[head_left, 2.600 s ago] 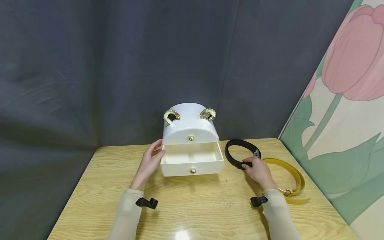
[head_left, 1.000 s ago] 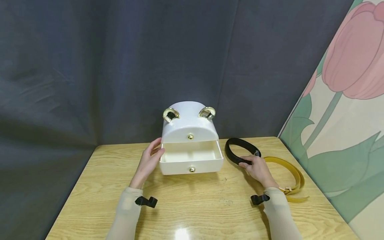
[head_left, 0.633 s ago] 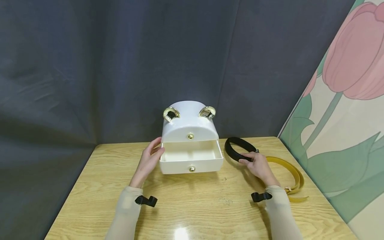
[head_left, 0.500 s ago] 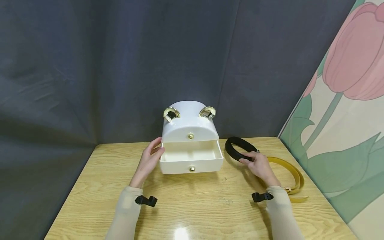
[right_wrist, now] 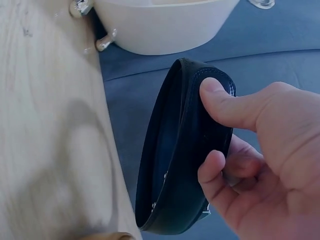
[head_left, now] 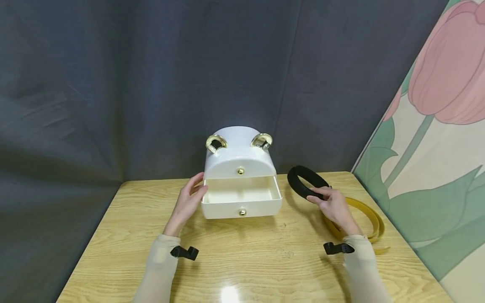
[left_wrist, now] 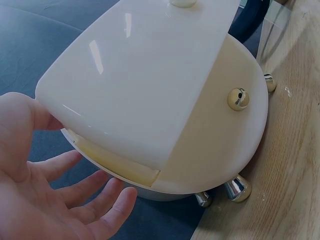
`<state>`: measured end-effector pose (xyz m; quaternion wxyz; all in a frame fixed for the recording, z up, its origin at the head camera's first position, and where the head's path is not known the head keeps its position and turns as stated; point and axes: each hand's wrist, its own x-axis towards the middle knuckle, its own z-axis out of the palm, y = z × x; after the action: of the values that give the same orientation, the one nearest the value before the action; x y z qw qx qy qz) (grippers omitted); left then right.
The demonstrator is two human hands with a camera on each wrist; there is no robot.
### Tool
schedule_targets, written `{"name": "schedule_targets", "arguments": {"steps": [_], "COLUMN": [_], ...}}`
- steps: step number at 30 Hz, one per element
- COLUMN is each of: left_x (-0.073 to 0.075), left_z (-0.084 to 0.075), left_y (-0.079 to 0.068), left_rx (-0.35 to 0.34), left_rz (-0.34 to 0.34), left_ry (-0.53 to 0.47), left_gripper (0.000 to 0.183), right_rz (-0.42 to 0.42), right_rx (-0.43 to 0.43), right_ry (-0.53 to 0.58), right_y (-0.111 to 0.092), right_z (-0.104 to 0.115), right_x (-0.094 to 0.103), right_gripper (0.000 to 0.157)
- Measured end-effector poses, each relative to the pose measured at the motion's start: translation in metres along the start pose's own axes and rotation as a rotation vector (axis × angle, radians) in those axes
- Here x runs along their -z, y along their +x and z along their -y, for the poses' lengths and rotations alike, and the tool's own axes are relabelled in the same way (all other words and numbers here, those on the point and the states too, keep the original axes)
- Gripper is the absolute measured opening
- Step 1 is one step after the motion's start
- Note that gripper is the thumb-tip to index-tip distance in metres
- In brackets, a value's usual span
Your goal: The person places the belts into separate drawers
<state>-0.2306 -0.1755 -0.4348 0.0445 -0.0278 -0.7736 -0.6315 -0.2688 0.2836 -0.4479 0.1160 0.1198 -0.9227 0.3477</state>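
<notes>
A white storage box point(head_left: 239, 147) with round gold-rimmed ears stands at the back of the table, its lower drawer point(head_left: 242, 209) pulled out. My left hand point(head_left: 187, 204) rests at the left side of the box; in the left wrist view its thumb is by the drawer's side and its fingers spread loosely along the case. Between thumb and fingers, my right hand point(head_left: 335, 208) pinches a looped black belt point(right_wrist: 182, 145). The belt's loop tilts up off the table, and its shadow falls below. A yellow belt point(head_left: 373, 216) lies coiled beneath and beyond the right hand.
The wooden table point(head_left: 257, 261) reaches back to a dark grey curtain point(head_left: 170, 92). On the right, a wall with a painted tulip point(head_left: 443, 67) runs along the table's edge. Gold knobs point(head_left: 242, 212) sit on the drawer fronts.
My right hand has gripped the black belt, raised it from the table and shifted slightly right with it. The left hand and the box stay where they were.
</notes>
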Motion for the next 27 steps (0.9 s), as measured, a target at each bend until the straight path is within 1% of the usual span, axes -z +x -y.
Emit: {"name": "schedule_targets", "arguments": {"steps": [7,15,20,23,27], "left_x": [0.000,-0.002,-0.003,-0.003,-0.002], "left_z": [-0.001,-0.002,0.000,0.002,0.002], "left_y": [0.000,-0.002,-0.002,-0.002,-0.002], "left_rx": [0.002,-0.004,-0.005,0.000,-0.003], "left_rz": [-0.006,-0.010,-0.013,-0.014,-0.009], "left_ry": [-0.006,0.009,0.008,0.005,0.005], "left_gripper": [0.059,0.059,0.059,0.059,0.059], "right_rz": [-0.072,-0.114,-0.156,-0.171,-0.173], "right_rx": [0.057,0.085,0.137,0.170,0.188], "right_ry": [-0.005,0.001,0.021,0.027,0.037], "right_y": [-0.003,-0.006,-0.008,-0.009,-0.010], "right_z": [0.012,0.026,0.035,0.040,0.046], "right_x": [0.010,0.019,0.023,0.024,0.026], "right_gripper": [0.033,0.030,0.028,0.027,0.027]}}
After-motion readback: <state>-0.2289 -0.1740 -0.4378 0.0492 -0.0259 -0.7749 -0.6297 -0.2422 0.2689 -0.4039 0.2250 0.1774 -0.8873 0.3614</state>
